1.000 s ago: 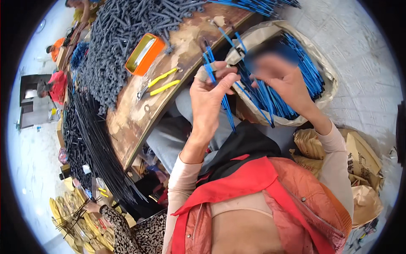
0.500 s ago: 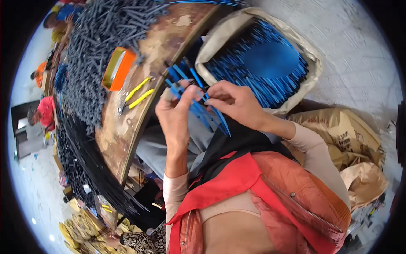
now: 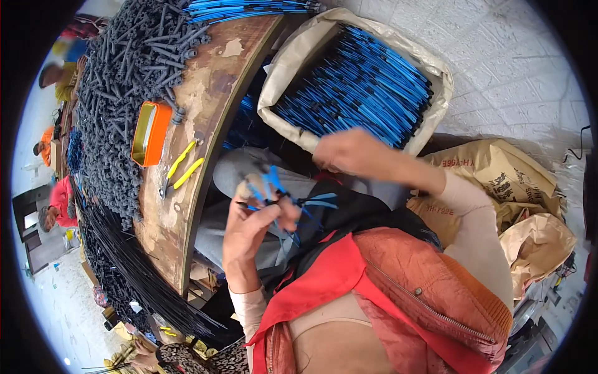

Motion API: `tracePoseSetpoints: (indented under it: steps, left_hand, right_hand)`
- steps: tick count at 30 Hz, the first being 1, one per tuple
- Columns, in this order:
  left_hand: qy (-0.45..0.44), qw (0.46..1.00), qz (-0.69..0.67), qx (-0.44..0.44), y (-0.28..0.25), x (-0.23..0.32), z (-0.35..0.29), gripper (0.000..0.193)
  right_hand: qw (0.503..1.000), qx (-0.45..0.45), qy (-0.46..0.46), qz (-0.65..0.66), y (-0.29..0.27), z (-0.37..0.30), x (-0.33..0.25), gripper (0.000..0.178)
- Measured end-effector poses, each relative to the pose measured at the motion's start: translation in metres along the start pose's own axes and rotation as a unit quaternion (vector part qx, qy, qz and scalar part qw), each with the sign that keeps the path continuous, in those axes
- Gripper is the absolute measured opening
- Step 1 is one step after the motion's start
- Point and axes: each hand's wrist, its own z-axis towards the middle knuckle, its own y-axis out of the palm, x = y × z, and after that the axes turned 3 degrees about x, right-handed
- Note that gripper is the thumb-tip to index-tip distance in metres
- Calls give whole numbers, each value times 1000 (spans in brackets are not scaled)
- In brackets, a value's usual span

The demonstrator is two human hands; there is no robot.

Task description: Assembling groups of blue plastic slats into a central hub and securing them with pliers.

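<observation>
My left hand (image 3: 244, 227) is closed around a small bunch of thin blue tubes (image 3: 319, 201) with black parts on them, held over my lap. The tubes stick out at several angles between the fingers. Smeared by motion, my right hand (image 3: 353, 153) is beside the near edge of a large cream sack (image 3: 272, 115), apart from the left. Whether its fingers hold anything cannot be made out. Many blue tubes with black ends (image 3: 367, 87) fill the sack, lying mostly in one direction.
On the wooden table (image 3: 208, 75) at left lie a heap of grey ribbed plastic parts (image 3: 112, 124), an orange container (image 3: 158, 134), yellow-handled pliers (image 3: 180, 163), long black rods (image 3: 128, 255) and more blue tubes (image 3: 249, 9). Brown paper bags (image 3: 492, 171) stand at right. Other people sit at far left.
My hands have moved apart. The left has come down toward my lap with the blue tubes; the right has drawn away to the right and slightly down. The whole view has shifted a little.
</observation>
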Motion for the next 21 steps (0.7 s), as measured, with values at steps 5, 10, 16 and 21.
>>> tracePoseSetpoints:
  steps: [5,10,16,21]
  left_hand:
    - [48,994,-97,-31,-8,17,-28,26]
    - [-68,991,-62,-98,-10,16,-17,32]
    - [-19,992,-123,-27,-21,-34,43,24]
    - [24,990,-128,57,-36,-30,57,25]
  right_hand:
    - [936,160,309,-56,-70,1,94,20]
    - [910,124,278,-281,-49,-43,169,26]
    - [929,96,279,-223,-57,-38,147,24]
    - [924,157,259,-235,-92,-43,119,24]
